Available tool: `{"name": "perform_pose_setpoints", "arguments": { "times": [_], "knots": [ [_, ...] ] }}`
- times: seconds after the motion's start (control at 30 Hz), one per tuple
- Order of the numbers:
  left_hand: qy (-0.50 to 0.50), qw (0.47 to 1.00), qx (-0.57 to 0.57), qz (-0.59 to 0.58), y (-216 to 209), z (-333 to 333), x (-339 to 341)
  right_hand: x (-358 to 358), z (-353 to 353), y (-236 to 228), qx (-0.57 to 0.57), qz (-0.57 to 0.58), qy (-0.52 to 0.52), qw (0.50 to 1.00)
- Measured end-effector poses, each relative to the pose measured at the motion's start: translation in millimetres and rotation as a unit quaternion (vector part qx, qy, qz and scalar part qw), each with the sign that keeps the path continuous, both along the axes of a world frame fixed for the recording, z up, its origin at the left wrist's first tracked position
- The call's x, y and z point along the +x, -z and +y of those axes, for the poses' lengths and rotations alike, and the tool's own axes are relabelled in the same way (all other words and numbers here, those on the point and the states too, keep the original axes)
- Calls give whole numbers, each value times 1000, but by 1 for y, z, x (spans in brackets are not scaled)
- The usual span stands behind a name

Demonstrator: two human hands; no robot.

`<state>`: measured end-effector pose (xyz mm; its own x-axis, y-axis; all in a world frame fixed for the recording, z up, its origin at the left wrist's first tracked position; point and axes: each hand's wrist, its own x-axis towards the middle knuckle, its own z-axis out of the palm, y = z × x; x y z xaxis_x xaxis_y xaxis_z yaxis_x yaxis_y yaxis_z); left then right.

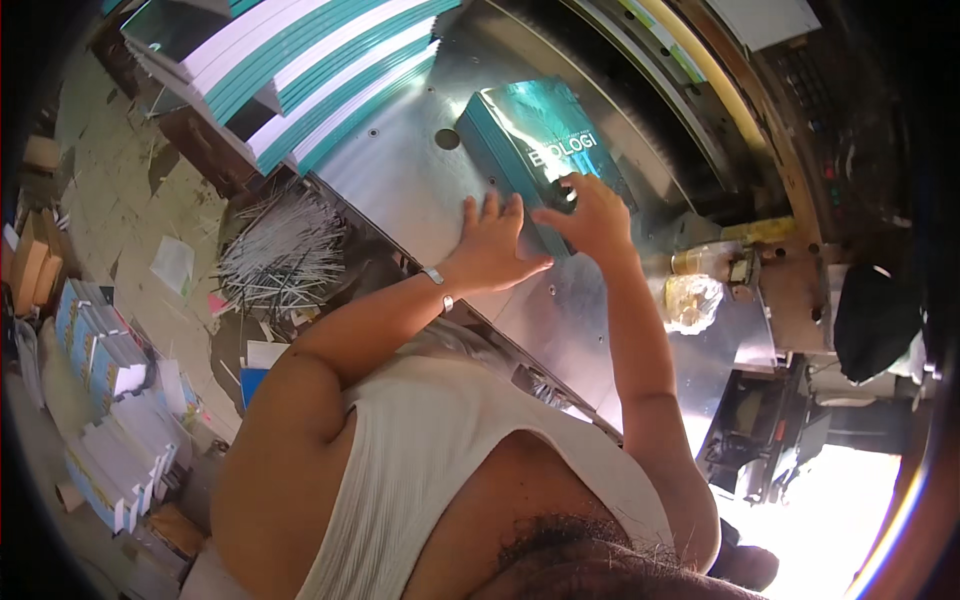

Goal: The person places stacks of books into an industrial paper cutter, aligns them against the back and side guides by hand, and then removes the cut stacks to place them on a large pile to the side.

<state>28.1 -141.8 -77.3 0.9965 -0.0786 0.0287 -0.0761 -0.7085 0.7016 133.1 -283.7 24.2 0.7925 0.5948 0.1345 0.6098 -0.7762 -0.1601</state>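
A short stack of glossy teal books (535,125) lies on the metal worktable (420,185), light printing on its top cover. My right hand (598,222) is at the stack's near end, over the top cover. Its thumb and index finger curve apart, with a dark patch of cover showing between them. Beside the stack's near left side, my left hand (495,245) is open, fingers spread and thumb stretched out. Whether its fingertips touch the books I cannot tell. A band is on my left wrist.
Tall stacks of teal-and-white books (300,75) stand at the far left of the table. A heap of thin paper trimmings (280,245) lies beyond its left edge. More books (105,350) sit lower left. A clear plastic bottle (695,300) is at the right.
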Motion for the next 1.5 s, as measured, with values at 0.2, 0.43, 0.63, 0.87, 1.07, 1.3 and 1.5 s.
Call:
{"name": "perform_pose_setpoints", "arguments": {
  "times": [0.2, 0.43, 0.63, 0.87, 1.07, 1.3, 1.5],
  "knots": [
    [-16, 999, -44, -27, 0, 20, -3, -2, 11, 13, -109, -58, 12, 992],
    [-24, 999, -3, -35, -3, 14, -6, 5, 12, 9, -99, -28, -11, 995],
    [-25, 998, 28, -57, -1, 14, -7, 5, 11, 9, -91, -31, -10, 995],
    [-20, 997, 56, -56, 0, 14, -8, 5, 11, 8, -94, -34, -16, 995],
    [-19, 996, 65, -55, 4, 14, -8, 12, 7, 10, -114, -30, -27, 993],
    [-11, 997, 61, -52, 3, 18, -6, 9, 13, 13, -144, -37, -12, 989],
    [-18, 998, 46, -44, 3, 18, -1, 8, 21, -25, -83, -47, -57, 994]
  ]
}}
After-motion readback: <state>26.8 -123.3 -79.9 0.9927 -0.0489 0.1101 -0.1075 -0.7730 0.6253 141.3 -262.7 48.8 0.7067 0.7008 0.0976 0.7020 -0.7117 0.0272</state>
